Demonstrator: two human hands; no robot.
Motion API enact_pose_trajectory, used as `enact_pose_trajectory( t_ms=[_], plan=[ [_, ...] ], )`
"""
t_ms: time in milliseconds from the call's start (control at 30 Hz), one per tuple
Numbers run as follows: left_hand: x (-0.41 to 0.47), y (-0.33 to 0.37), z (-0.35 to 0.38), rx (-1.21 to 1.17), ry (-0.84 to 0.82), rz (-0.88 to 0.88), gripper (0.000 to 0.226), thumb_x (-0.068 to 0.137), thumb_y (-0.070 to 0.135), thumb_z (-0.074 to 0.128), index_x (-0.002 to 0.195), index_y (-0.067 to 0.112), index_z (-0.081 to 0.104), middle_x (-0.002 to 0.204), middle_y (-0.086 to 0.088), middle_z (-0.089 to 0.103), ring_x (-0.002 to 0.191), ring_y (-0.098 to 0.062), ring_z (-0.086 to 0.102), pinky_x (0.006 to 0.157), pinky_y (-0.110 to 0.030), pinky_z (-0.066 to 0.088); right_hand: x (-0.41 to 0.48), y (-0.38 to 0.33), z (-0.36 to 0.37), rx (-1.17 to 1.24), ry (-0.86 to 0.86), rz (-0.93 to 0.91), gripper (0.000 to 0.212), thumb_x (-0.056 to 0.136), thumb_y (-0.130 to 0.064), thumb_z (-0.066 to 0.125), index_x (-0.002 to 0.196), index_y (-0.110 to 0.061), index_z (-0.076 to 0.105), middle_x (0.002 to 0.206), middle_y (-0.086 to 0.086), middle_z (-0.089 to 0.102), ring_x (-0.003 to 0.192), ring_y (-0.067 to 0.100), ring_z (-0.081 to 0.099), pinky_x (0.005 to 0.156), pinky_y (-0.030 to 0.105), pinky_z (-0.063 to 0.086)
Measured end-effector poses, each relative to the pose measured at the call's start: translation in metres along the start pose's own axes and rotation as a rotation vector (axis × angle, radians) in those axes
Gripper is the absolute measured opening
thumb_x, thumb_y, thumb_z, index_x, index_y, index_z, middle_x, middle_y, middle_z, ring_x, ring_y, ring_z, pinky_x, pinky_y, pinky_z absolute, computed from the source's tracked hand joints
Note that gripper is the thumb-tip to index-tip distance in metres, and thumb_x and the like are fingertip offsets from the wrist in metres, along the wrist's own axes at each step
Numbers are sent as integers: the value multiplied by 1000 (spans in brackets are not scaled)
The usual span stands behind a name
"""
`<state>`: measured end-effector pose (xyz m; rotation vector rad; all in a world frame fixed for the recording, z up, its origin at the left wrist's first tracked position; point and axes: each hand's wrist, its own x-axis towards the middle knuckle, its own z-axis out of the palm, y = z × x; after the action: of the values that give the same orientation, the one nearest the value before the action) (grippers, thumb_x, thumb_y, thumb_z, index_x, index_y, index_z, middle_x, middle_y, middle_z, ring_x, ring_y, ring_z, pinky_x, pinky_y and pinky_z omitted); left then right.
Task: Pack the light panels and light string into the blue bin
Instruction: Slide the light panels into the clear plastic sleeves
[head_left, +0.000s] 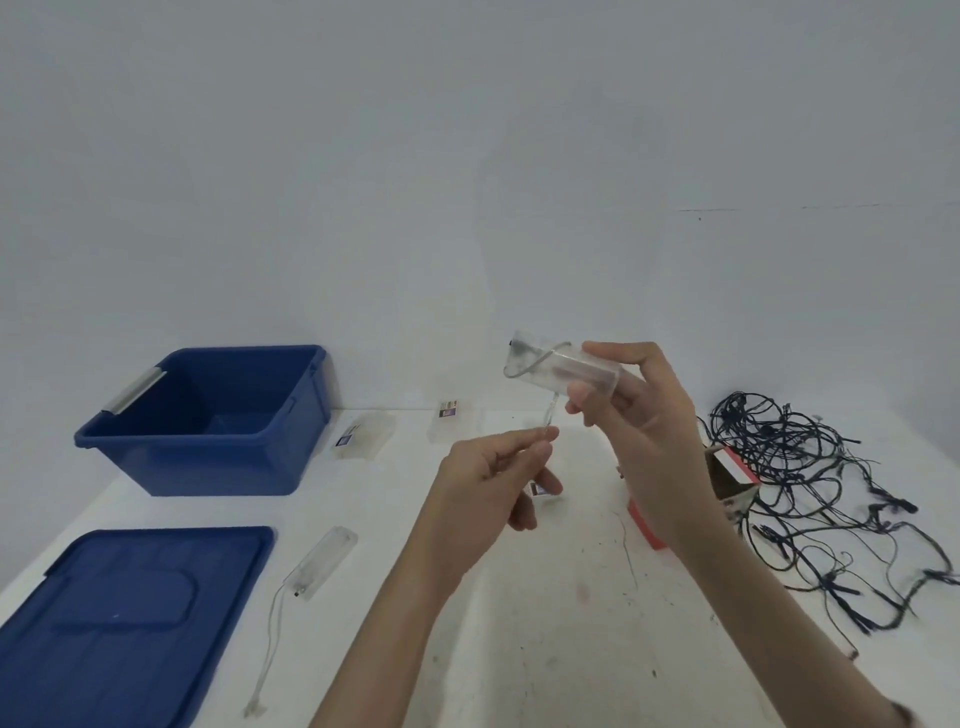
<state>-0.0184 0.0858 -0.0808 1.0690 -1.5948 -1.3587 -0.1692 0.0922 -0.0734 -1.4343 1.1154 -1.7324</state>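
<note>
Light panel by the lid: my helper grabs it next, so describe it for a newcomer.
Start at the blue lid lying flat at the table's near left. Just right of it lies a clear light panel. Unlike the labelled panels beside the bin, it trails a thin wire.

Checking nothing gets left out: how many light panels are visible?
4 panels: one in the right hand, one beside the blue lid, one right of the blue bin, one at the table's back edge. A fifth may lie behind the left hand.
</note>
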Motion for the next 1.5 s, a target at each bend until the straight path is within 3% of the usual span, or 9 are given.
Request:
enact_pose_trajectory(
  t_ms=[267,400,567,633,800,967,1267,1367,1500],
  plan=[
    [-12,6,-11,428,20,34,17,95,23,50,99,28,66,70,6,67,44,-3,52,50,-15,46,14,10,-13,-821,156,-547,23,86,-3,58,106,-15,58,90,-13,61,83,7,52,69,13,39],
    [-16,27,-22,820,172,358,21,96,33,47,95,30,67,71,10,65,58,1,50,59,-21,43,20,2,-29,-799,-98,-353,26,85,7,58,101,-13,62,89,-10,61,82,8,56,68,13,43],
    [-3,42,-30,780,350,560,21,92,34,48,90,28,68,67,8,61,64,-3,52,57,-18,41,11,-14,-37,-388,-557,173,27,82,1,67,92,-25,66,87,11,69,81,26,64,79,39,55],
    [3,41,-29,626,347,490,17,93,26,55,86,26,70,63,9,60,55,3,49,54,-9,34,4,-22,-36,-50,-623,266,28,77,7,69,91,-17,67,85,13,69,78,23,65,74,32,53],
    [3,29,-22,71,115,154,28,90,17,57,73,31,73,49,8,50,41,-5,31,41,-12,27,-1,-32,-25,526,-364,345,36,57,11,71,86,-10,67,80,16,70,71,32,69,65,27,55],
    [-6,11,-7,-46,-100,-5,21,91,20,55,102,24,73,56,2,50,44,-10,34,40,-19,31,4,-26,-14,656,-41,340,30,70,-2,60,100,-4,57,89,12,73,80,29,71,70,23,56],
    [-22,5,-5,476,30,111,23,96,21,50,107,26,69,70,11,64,49,-3,46,54,-11,39,-9,-13,-15,-285,233,-27,21,80,-6,71,98,-17,66,65,-19,62,67,1,63,66,13,51],
    [-32,18,-8,838,89,254,23,97,29,46,106,33,67,86,12,68,75,-3,60,75,-24,48,-12,-5,-15,-664,126,-242,20,83,-6,68,101,-15,68,75,-28,55,71,8,60,63,13,50],
    [-27,33,-17,1035,163,589,21,90,34,47,84,28,66,71,10,64,54,-13,53,55,-36,51,-14,3,-16,-742,-79,-171,21,81,-5,69,99,-15,68,69,-23,54,74,4,55,68,5,43]
  ],
)
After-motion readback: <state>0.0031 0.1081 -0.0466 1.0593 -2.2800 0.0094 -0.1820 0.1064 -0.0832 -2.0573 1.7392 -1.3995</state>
